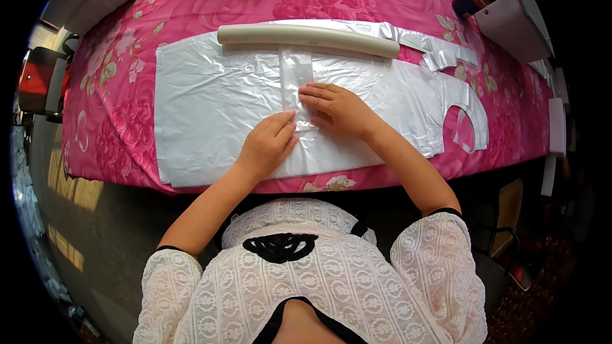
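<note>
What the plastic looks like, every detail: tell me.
The plastic is silvery white, shiny and wrinkled. It lies spread flat on the pink cloth, left edge straight, right end with a curved cutout. A narrow, folded-looking strip crosses its middle, where the left hand and right hand rest. A tube lies along its far side.

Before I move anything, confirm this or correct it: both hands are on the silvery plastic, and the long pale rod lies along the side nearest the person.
The rod's side is wrong: the head view shows the long pale rod along the far side of the silvery plastic, beyond both hands. The left hand and right hand are indeed on it.
</note>
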Motion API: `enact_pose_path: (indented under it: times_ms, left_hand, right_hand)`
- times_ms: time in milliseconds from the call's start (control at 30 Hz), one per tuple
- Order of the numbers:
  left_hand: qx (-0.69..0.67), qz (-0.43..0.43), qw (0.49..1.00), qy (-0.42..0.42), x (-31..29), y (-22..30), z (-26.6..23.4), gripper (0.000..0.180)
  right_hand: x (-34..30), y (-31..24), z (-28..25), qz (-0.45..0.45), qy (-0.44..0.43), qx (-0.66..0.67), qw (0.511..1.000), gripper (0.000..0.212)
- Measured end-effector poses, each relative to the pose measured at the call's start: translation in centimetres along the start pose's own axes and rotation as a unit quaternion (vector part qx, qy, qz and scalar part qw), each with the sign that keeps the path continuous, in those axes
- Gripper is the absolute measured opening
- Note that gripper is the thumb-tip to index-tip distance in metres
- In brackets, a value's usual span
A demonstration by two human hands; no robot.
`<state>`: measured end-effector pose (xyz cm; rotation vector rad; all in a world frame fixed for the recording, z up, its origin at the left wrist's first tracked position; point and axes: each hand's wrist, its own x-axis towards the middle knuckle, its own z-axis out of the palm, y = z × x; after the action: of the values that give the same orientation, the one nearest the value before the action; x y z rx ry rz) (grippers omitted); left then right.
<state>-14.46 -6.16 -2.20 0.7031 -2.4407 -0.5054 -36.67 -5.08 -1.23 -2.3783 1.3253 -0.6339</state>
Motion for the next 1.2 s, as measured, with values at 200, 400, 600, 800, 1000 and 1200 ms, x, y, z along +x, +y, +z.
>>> enact_pose_path:
  times_ms: [200,400,600,800,1000,1200]
  left_hand:
    - [-0.029,0.002,0.999,0.019,1.0,0.3,-0.5,0.008]
    - [-0.044,0.103,0.993,-0.047,-1.1,1.3,-3.7,0.031]
    - [-0.079,0.02,0.994,-0.067,-1.7,0.3,-2.2,0.041]
    - [-0.183,-0.262,0.947,0.004,0.5,0.6,-1.0,0.048]
    - [-0.199,-0.342,0.918,-0.021,2.0,-0.5,-1.1,0.064]
    - [-0.246,-0.386,0.888,-0.037,2.4,-1.0,-1.3,0.071]
  right_hand:
    - [0.0,-0.1,0.0,-0.019,0.023,0.006,1.0,0.045]
    - [-2.3,-3.0,1.6,-0.059,0.061,-0.001,0.996,0.033]
    - [-2.6,-3.3,1.3,0.009,0.068,0.069,0.995,0.023]
    - [0.6,-3.7,-0.3,0.367,-0.011,0.215,0.905,0.02]
    - [3.2,-2.8,-0.7,0.375,-0.078,0.116,0.916,0.037]
    - [4.1,-1.6,-0.9,0.403,-0.121,0.167,0.892,0.04]
